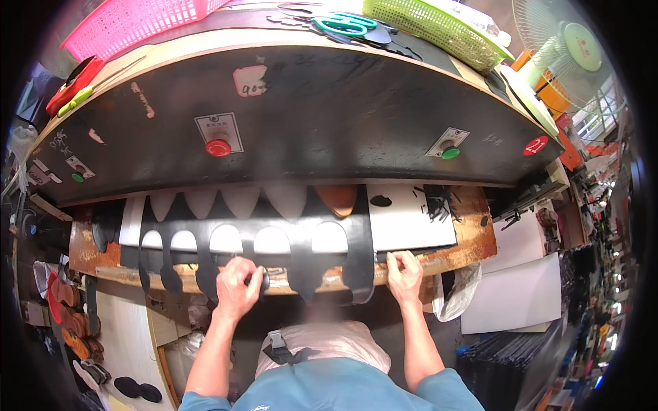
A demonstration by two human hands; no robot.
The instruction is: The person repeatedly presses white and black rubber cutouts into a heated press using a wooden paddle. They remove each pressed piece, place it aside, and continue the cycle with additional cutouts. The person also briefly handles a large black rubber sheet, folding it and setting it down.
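— Where does the black sheet with the row of sole-shaped cut-outs (274, 240) lie?

— Flat on the worn wooden counter (473, 240) under the black press head (308, 116), its long axis running left to right, lower edge hanging toward the person.

— And the hands?

— The left hand (236, 288) is curled shut on that lower edge near the middle; the right hand (404, 270) pinches its right end, fingers pressed together.
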